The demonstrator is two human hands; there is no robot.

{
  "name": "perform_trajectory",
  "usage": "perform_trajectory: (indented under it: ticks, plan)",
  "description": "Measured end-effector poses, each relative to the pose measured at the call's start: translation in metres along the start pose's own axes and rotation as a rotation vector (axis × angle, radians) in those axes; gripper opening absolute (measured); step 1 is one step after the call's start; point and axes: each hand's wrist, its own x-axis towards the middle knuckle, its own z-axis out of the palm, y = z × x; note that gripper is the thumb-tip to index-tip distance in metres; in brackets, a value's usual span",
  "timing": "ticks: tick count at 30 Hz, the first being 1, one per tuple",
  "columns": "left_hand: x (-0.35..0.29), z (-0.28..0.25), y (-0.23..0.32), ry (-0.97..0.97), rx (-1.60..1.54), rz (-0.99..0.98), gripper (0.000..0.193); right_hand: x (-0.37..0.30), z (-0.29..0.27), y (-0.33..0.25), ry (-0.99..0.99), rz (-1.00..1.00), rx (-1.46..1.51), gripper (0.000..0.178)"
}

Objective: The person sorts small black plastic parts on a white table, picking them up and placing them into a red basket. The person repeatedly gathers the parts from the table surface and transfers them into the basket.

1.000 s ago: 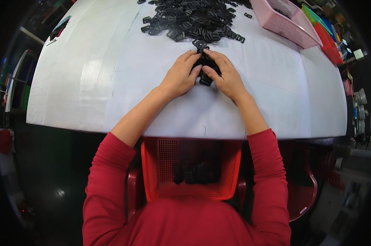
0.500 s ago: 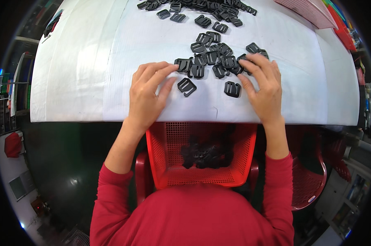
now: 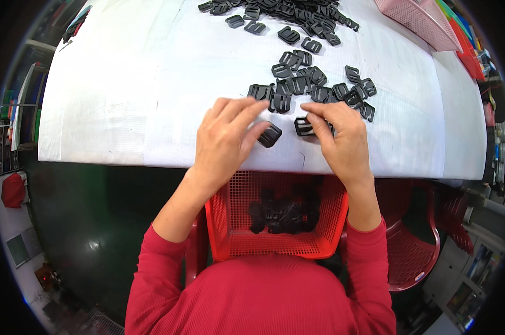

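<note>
My left hand is over the near part of the white table, its fingers apart. The thumb touches a black plastic strap buckle, which lies just beyond the thumb tip. With thumb and fingers drawn together, my right hand grips another black buckle, partly hidden behind the thumb. A loose cluster of slotted black buckles lies just beyond both hands, some overlapping. More buckles make up a dense pile at the far edge of the view.
Below the table edge stands a red perforated basket with a heap of black pieces inside. A pink basket and a red tray are at the far right. A dark red plastic chair stands at the lower right.
Both hands have come closer together. The left thumb has reached a near buckle, which now lies differently. My right hand has left the cluster's right side and closed on a buckle nearer me.
</note>
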Motion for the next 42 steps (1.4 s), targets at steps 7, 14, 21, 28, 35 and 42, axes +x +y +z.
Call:
perform_trajectory:
  ticks: [7,14,21,28,35,42]
  plan:
    - [0.024,0.008,-0.023,-0.024,0.151,0.102,0.032,0.010,0.022,-0.005,0.051,-0.174,-0.108,0.030]
    - [0.017,-0.020,-0.017,-0.204,-0.311,-0.545,0.022,0.010,0.030,-0.006,0.033,-0.194,-0.154,0.028]
    - [0.012,-0.016,-0.026,-0.087,-0.174,-0.474,0.020,0.001,0.029,-0.010,0.002,-0.209,-0.181,0.026]
    - [0.006,-0.007,-0.036,0.083,0.191,-0.194,0.024,0.036,0.036,0.011,0.049,-0.364,-0.250,0.021]
    - [0.025,-0.007,-0.035,0.154,0.065,-0.070,0.026,0.064,0.053,0.007,-0.134,-0.161,-0.013,0.020]
    - [0.059,0.021,-0.037,-0.055,0.127,0.146,0.031,0.043,0.018,0.018,0.002,-0.236,-0.365,0.029]
